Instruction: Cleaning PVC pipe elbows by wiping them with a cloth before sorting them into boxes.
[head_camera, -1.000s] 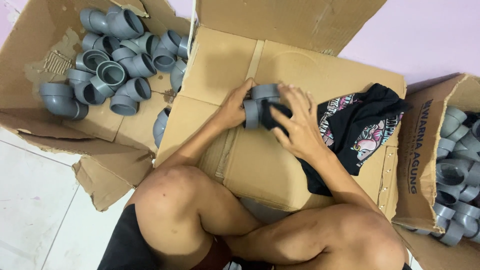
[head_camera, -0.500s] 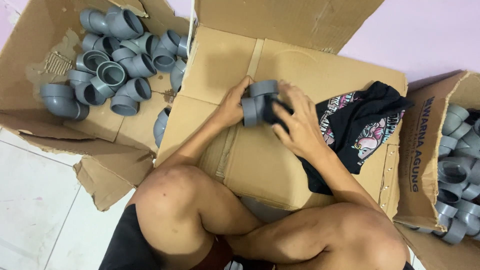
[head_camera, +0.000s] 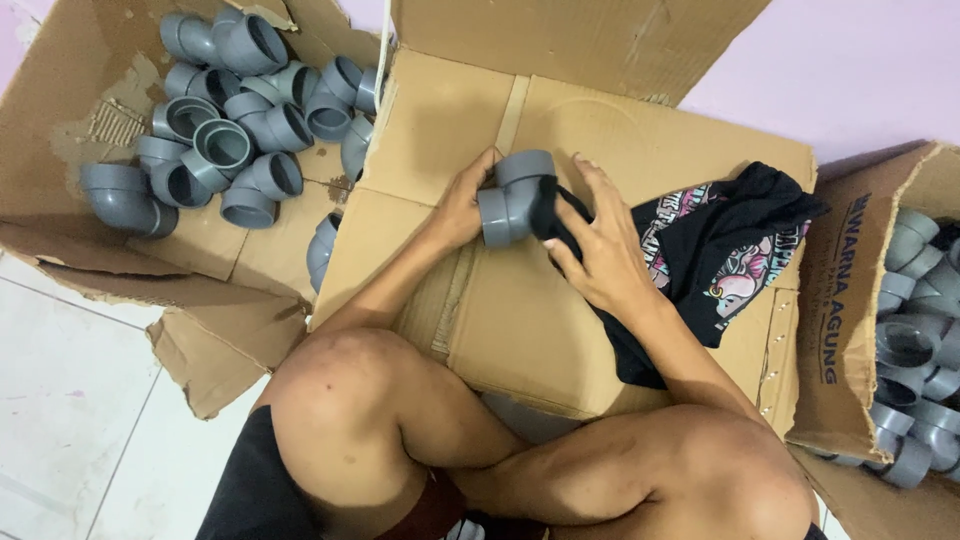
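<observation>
A: The fingers – how do they sit on each hand?

B: On the left hand (head_camera: 462, 212) the fingers are curled around the near side of a grey elbow (head_camera: 512, 198), holding it by one socket. The thumb side is hidden behind the fitting, so I cannot tell how tightly it presses.

A: And the right hand (head_camera: 600, 255)?

B: Its fingers (head_camera: 585, 185) are loosely spread and bent, with a fold of black cloth (head_camera: 715, 250) pinched under them and pressed against the elbow's other socket. So the right hand touches the fitting through the cloth, not bare.

A: Where is the elbow itself?

B: Between both hands, just above the flat top of a closed box (head_camera: 520, 330) that lies in front of the person's crossed legs. Whether it rests on the cardboard or is lifted off it, I cannot tell.

A: And the cloth beyond the hand?

B: It trails to the right over the box top, printed side up, in pink and white.

A: What else lies about?

B: An open carton (head_camera: 60, 110) on the left with a pile of grey fittings (head_camera: 225, 150), well apart from the hands. Another carton (head_camera: 850, 300) on the right holds more fittings (head_camera: 915, 340). White floor tiles (head_camera: 70, 400) show at lower left.
</observation>
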